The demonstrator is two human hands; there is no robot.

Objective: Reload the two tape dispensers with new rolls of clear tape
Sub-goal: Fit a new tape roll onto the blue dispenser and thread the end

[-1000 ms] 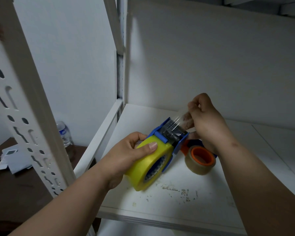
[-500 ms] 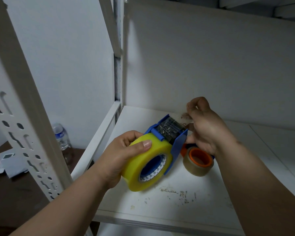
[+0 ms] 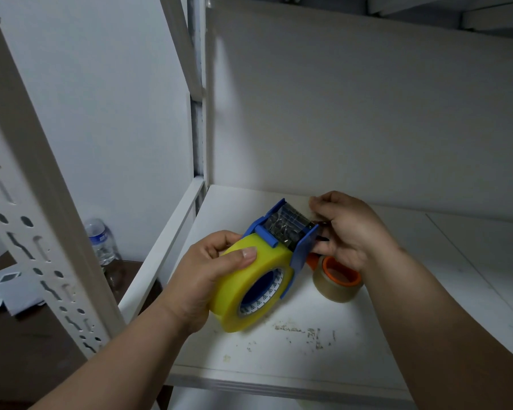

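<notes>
A blue tape dispenser (image 3: 301, 248) carries a thick yellowish roll of clear tape (image 3: 243, 288) and is held above the white shelf (image 3: 353, 356). My left hand (image 3: 208, 273) grips the roll from the left, thumb on top. My right hand (image 3: 344, 229) is at the dispenser's cutter end, fingers pinched on the tape end laid over the blade. Behind it, partly hidden by my right hand, an orange dispenser with a smaller tape roll (image 3: 336, 281) lies on the shelf.
The shelf's back panel rises just behind my hands. A perforated white upright (image 3: 33, 202) stands at the left. Below left, a water bottle (image 3: 100, 241) and papers (image 3: 9, 288) sit on a dark table. Dirt marks spot the shelf's front.
The stretched strip of tape has been brought down onto the cutter. My right hand has lowered to the dispenser's end. The dispenser has tilted, showing more of the roll's core.
</notes>
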